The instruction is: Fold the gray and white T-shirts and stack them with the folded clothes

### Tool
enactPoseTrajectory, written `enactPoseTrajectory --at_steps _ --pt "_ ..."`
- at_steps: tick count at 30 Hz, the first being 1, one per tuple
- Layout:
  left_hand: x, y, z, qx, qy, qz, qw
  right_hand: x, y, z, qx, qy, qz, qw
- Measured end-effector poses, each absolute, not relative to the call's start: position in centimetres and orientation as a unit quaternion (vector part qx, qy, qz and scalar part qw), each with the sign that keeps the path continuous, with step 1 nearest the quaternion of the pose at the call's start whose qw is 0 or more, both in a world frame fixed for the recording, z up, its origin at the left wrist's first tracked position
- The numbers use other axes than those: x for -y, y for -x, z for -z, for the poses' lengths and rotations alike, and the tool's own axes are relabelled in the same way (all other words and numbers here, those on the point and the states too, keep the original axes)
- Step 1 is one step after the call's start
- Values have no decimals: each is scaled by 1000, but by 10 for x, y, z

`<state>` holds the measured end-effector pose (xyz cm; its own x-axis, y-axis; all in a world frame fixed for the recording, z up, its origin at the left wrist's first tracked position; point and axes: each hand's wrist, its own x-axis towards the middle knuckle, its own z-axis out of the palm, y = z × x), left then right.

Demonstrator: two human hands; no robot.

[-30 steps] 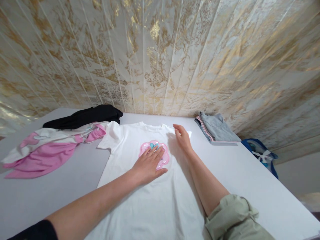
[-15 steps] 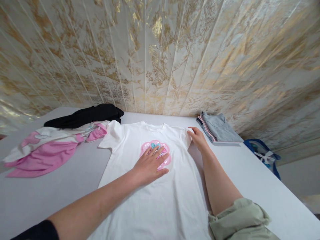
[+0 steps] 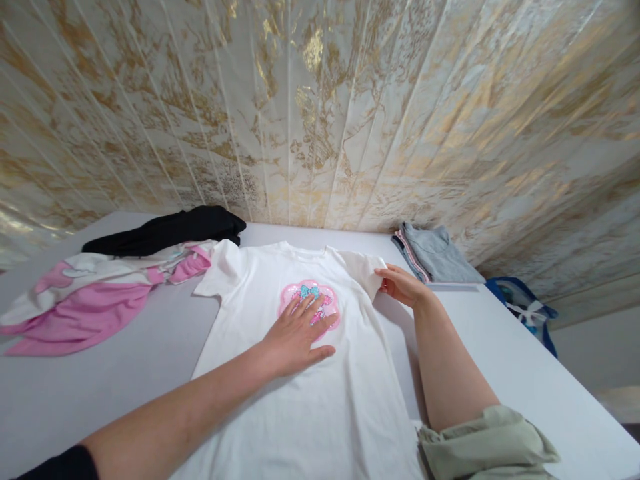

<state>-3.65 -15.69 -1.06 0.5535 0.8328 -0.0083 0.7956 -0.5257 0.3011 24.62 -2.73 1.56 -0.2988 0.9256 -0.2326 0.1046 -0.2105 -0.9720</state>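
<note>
A white T-shirt (image 3: 260, 413) lies spread face up, its neckline toward the wall. On its chest is a pink, cloud-shaped patch (image 3: 287, 293) with a blue bow and sequins. My left hand (image 3: 297, 340) rests flat over the lower part of that patch, fingers spread. At the right sleeve, my right hand (image 3: 403, 283) pinches the hem between thumb and fingers and holds it slightly off the table. The other sleeve (image 3: 220, 270) lies out to the left, against a pink and white garment.
Left on the white table (image 3: 530, 373) lie a black garment (image 3: 165, 230) and a crumpled pink and white garment (image 3: 95, 313). A folded stack of clothes (image 3: 440, 253), grey on top, sits at the back right. Beyond the right edge is a blue-trimmed bag (image 3: 525, 310). A gold-patterned wall covering (image 3: 320, 133) rises behind.
My right hand has turned and now pinches the right sleeve, drawing its hem outward and slightly up. The left hand stays flat on the patch.
</note>
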Motion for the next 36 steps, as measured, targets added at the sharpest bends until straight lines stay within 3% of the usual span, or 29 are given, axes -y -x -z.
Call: enactPoseTrajectory --at_steps 14,21,23,27,30,33,36 --pt "157 37 12 -474 -868 -63 135 25 -238 -11 541 518 -527 402" --pt "158 36 5 -479 -864 -40 148 13 -250 -12 589 688 -221 361" --pt "158 36 5 -479 -864 -37 152 14 -251 -17 583 683 -254 361" --pt "159 37 9 -475 -866 -49 151 25 -251 -27 586 584 -455 329" --pt "158 37 10 -473 -867 -54 149 27 -256 -26 590 579 -485 285" --pt "158 38 10 -472 -866 -56 152 22 -265 -21 606 670 -350 246" --pt "158 38 10 -473 -868 -55 143 20 -264 -22 611 752 -133 209"
